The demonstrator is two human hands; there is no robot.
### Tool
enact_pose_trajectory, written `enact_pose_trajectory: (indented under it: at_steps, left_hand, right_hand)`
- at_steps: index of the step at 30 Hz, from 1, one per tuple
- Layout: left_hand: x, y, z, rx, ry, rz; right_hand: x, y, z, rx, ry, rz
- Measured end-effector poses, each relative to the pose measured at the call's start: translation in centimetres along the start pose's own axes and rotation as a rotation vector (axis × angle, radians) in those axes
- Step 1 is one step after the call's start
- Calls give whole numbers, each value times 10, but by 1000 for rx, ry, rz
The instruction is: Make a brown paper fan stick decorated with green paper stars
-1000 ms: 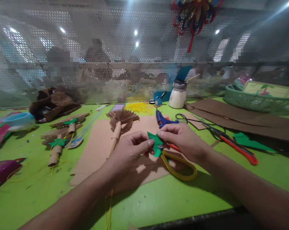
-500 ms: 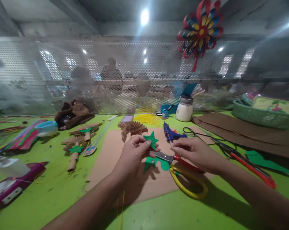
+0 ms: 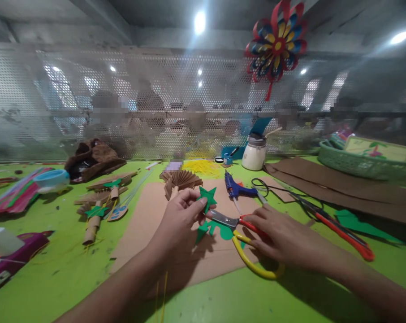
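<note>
My left hand (image 3: 184, 215) pinches a green star (image 3: 207, 197) between thumb and fingers, above the cardboard sheet (image 3: 139, 229). My right hand (image 3: 273, 231) is closed on the red and yellow handles of the scissors (image 3: 228, 220). Their blades point left, with the tip close to the fingers of my left hand. Beneath the blades lie green cut pieces (image 3: 219, 231), partly hidden. A pleated brown paper fan (image 3: 183, 178) shows just behind my left hand; whether the hand touches it, I cannot tell. Beyond my right hand lies a blue glue gun (image 3: 236, 186).
Brown paper figures with green stars (image 3: 94, 220) lie at left, near a purple power strip (image 3: 21, 251). A white jar (image 3: 254, 154) stands at the back. On the right are a red-handled tool (image 3: 344, 235), brown sheets (image 3: 324, 184) and a green basket (image 3: 351, 159).
My right hand has moved down from beside the glue gun onto the scissors handles. The left hand still holds the green star. The whole view has shifted slightly.
</note>
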State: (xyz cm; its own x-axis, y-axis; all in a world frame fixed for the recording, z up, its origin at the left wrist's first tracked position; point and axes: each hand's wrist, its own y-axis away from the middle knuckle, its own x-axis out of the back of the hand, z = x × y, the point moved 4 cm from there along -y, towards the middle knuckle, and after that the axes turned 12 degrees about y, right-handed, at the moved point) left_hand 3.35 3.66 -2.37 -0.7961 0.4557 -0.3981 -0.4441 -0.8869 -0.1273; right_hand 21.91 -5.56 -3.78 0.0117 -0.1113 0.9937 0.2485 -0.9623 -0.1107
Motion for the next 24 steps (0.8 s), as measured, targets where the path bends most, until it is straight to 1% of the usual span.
enact_pose_trajectory:
  at_steps: [4,6,11,15,17,19,21,24]
  left_hand:
    - [3,-3,-2,-2,-51,-2]
    - [3,-3,-2,2,-90,-14]
    - [1,-2,0,1,-123,-36]
    - [-2,1,2,-2,-134,-46]
    - [-3,2,4,-10,-130,-31]
    - [-3,3,6,-16,-122,-12]
    - [-4,3,10,-16,-120,-2]
    - [-5,4,14,-15,-109,-15]
  right_hand:
    - [-5,1,-4,32,-13,-36]
    - [-6,-1,-5,-11,-32,-47]
    - [-14,-6,-2,-109,-101,-127]
    - [-21,-8,0,-222,-137,-95]
    - [-22,-8,0,-273,-145,-86]
    - [-20,-8,0,-291,-170,-90]
    - [-15,-7,1,-282,-274,-101]
    - [-5,-2,9,-284,-549,-98]
